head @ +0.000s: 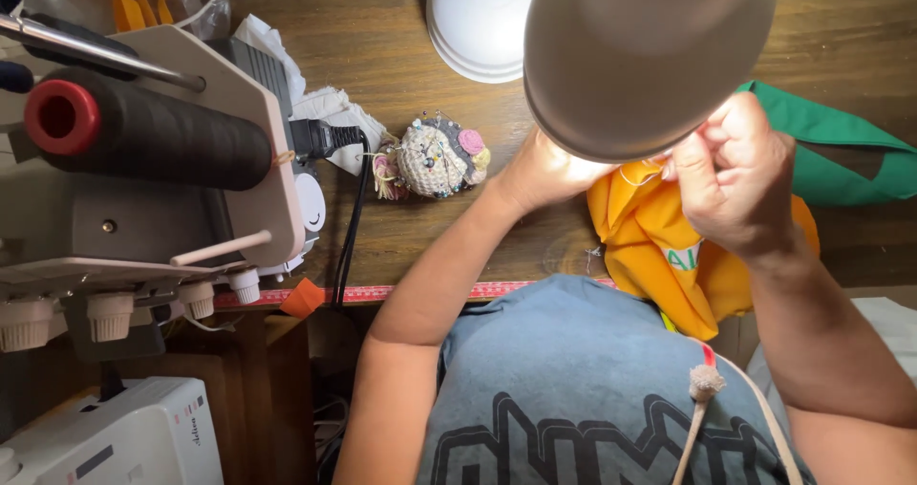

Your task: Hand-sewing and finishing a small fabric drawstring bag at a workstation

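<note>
Orange cloth (659, 246), a soft bunched piece of fabric w/ a small white patch, sits at the near edge of the brown wooden table (401, 55), right under the grey metal lamp shade (650, 55) and against your chest. Your right hand (731, 174) is closed in a pinch on the cloth's top fold, fingers curled tight; a thin loop of pale thread shows just beside the thumb. Your left hand (544, 172) presses the cloth's left edge, but the shade hides most of the fingers, so can't tell if it grips or just steadies. To do this bit well, I'd say keep the fold taut between both hands, work in the lit spot, and keep the pinch close to the stitch so the fabric doesn't slip. Cloth lies below and between your hands, touching both. Green fabric (841, 150) lies behind the right hand; a crocheted round pincushion w/ pins (435, 158) sits left of the left hand, near the black thread spool w/ red core (143, 127) on the machine.
</note>
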